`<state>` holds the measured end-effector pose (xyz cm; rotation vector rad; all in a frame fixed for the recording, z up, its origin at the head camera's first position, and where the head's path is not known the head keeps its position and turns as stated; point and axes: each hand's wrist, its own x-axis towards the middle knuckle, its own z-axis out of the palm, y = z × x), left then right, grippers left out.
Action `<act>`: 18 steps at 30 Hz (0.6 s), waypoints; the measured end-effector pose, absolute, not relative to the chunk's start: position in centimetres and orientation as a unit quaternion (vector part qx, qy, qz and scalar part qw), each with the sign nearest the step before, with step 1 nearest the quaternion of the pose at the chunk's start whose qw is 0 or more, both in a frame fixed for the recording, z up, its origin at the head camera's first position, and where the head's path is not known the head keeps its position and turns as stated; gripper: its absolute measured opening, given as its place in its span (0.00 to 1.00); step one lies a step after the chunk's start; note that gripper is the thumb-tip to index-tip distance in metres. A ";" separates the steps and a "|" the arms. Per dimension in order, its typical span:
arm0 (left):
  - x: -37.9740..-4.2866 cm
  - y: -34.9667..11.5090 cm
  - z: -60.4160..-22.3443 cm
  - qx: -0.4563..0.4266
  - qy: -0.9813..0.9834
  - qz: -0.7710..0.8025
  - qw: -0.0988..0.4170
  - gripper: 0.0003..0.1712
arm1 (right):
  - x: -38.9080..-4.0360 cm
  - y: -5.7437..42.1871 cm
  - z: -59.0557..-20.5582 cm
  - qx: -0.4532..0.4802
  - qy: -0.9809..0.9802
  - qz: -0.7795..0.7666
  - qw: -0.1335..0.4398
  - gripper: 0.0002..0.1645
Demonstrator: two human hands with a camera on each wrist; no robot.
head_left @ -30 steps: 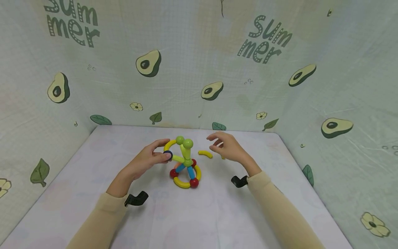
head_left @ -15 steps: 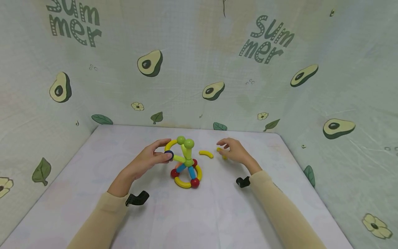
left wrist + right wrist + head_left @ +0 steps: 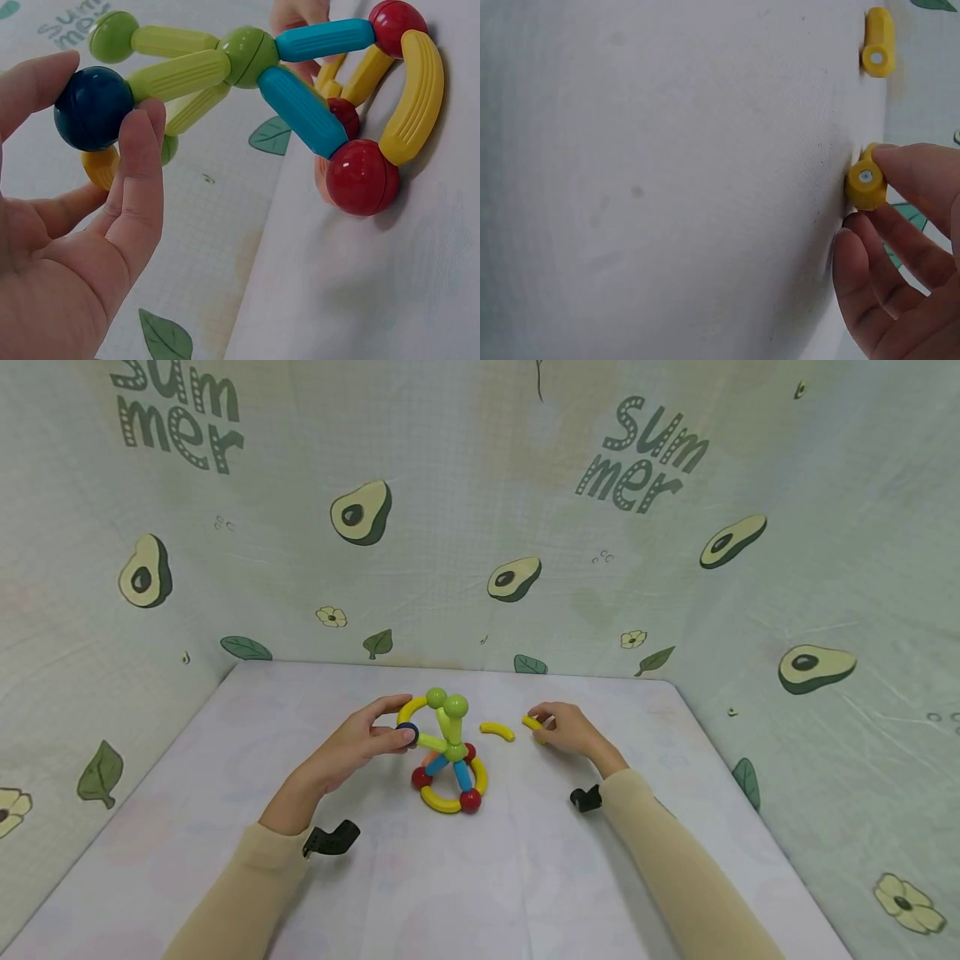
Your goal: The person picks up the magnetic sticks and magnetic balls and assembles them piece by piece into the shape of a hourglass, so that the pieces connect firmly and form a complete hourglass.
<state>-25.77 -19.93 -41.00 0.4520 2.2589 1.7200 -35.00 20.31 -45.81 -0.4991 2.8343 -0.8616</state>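
Note:
My left hand point(image 3: 352, 745) pinches the dark blue ball point(image 3: 94, 109) of a magnetic ball-and-rod model. From that ball a light green rod point(image 3: 180, 76) runs to a green ball point(image 3: 250, 57) at the model's centre. Blue rods point(image 3: 304, 112) slope down from there to a base ring of red balls point(image 3: 363, 177) and curved yellow rods point(image 3: 416, 97), which stands on the table. Right of the model, my right hand point(image 3: 567, 729) pinches a curved yellow magnetic rod point(image 3: 866, 191) at the tabletop, thumb and fingers on either side. Its far part is hidden in the right wrist view.
A second curved yellow rod point(image 3: 497, 732) lies on the white table point(image 3: 450, 885) between the model and my right hand. Patterned cloth point(image 3: 435, 568) walls off the table's back and sides. Black wrist cameras point(image 3: 332, 838) jut from both sleeves.
My right hand has moved right, away from the model, and lowered to the table, where its fingers have closed on a yellow rod. My left hand keeps its hold on the blue ball.

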 end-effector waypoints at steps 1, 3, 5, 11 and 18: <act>-25.7 -19.9 -41.0 0.156 0.778 0.594 0.133 0.46 | -35.0 20.3 -45.8 -0.164 0.942 -0.285 0.072 0.24; -25.7 -20.0 -41.0 0.155 0.777 0.595 0.133 0.45 | -35.0 20.2 -45.7 -0.159 0.943 -0.282 0.079 0.24; -25.7 -20.0 -41.0 0.155 0.776 0.597 0.134 0.45 | -35.0 20.2 -45.6 -0.155 0.944 -0.279 0.086 0.24; -25.7 -20.1 -41.0 0.158 0.775 0.597 0.133 0.45 | -35.1 19.9 -45.4 -0.154 0.946 -0.268 0.092 0.20; -25.8 -20.1 -41.0 0.159 0.775 0.597 0.133 0.46 | -34.9 19.8 -45.3 -0.154 0.945 -0.274 0.095 0.19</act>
